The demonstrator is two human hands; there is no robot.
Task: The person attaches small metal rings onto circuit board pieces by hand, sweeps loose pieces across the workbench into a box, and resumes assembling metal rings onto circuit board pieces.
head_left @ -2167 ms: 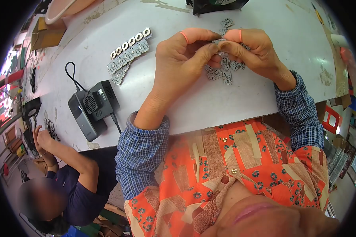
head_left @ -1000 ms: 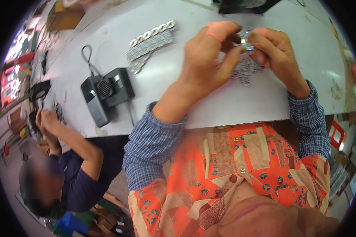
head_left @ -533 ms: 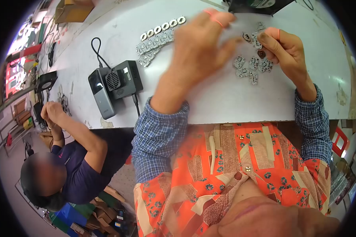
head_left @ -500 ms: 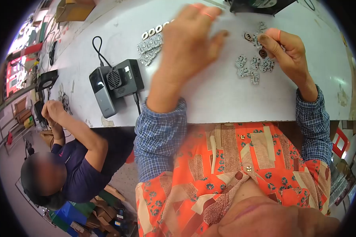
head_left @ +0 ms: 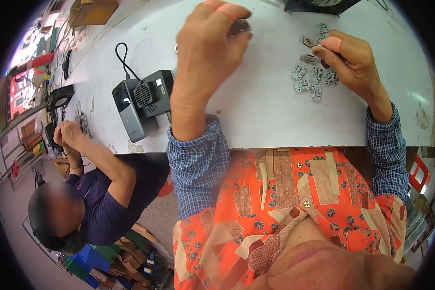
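My left hand (head_left: 208, 55) is raised over the table, its thumb and fingers closed on a small dark grey part (head_left: 239, 28), blurred. Orange finger covers are on the fingers of both hands. My right hand (head_left: 350, 60) is closed in a pinch above the loose parts at the right; a pale sliver shows at its fingertips, too small to name. Beneath and beside it lie several small clear-and-grey parts (head_left: 302, 85), with a round piece (head_left: 306, 41) near the fingertips. Rows of parts behind my left hand are mostly hidden.
A grey power bank (head_left: 130, 113) and a black fan-like device (head_left: 152, 92) stand left on the white table (head_left: 275, 121). A black box-like object (head_left: 321, 6) is at the far edge, a cardboard box (head_left: 92, 12) at far left. A co-worker (head_left: 106, 193) sits at left.
My left hand has moved left and nearer, now showing a dark part in its fingers. A part lies by my right fingertips where a dark round piece was visible.
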